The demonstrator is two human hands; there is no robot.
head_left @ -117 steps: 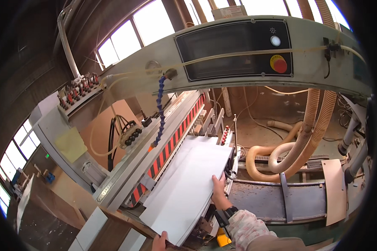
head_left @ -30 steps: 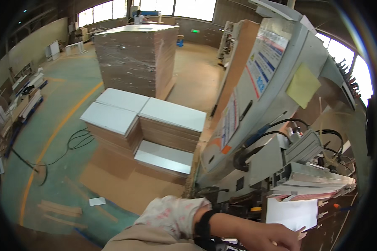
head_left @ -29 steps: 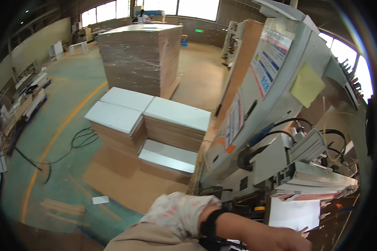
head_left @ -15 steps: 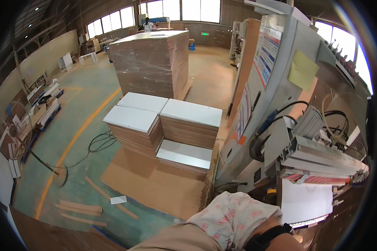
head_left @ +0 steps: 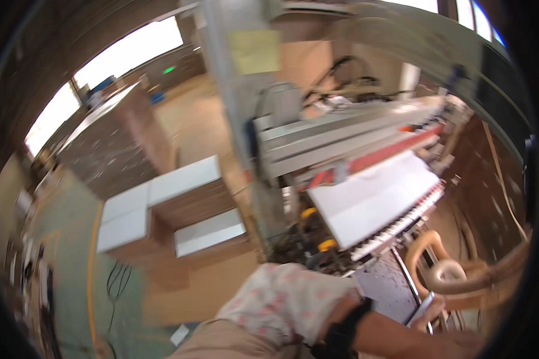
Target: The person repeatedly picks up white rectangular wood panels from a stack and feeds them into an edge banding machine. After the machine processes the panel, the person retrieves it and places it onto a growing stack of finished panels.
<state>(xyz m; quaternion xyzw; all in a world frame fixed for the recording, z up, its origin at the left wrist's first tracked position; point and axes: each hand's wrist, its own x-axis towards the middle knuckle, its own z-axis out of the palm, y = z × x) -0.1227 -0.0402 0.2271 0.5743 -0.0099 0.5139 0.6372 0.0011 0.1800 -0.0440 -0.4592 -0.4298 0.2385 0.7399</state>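
My left forearm, with a floral sleeve and a black band, reaches across the lower edge to the right. My left hand (head_left: 464, 345) is a blur at the dark rim, its fingers unclear. Just above the forearm, what appears to be my right hand (head_left: 436, 311) is closed around a narrow, pale, flat piece (head_left: 422, 308); its kind is too blurred to make out. Both are by the near side of a machine, beside a dark, speckled surface (head_left: 386, 284). A white panel (head_left: 374, 200) lies in the machine, under a grey beam with red edging (head_left: 353, 134).
Stacks of white-topped boards (head_left: 182, 182) stand on brown sheeting at left, with a large wrapped stack (head_left: 117, 140) behind. A ribbed tan hose (head_left: 425, 248) curls beside the machine. A grey column (head_left: 224, 90) rises between stacks and machine. Cables (head_left: 118, 281) lie on the floor.
My view has swung right, bringing the machine and its white panel to the middle. The stacks have shifted left. My left forearm has stretched out rightward, and a hand with a pale piece has appeared.
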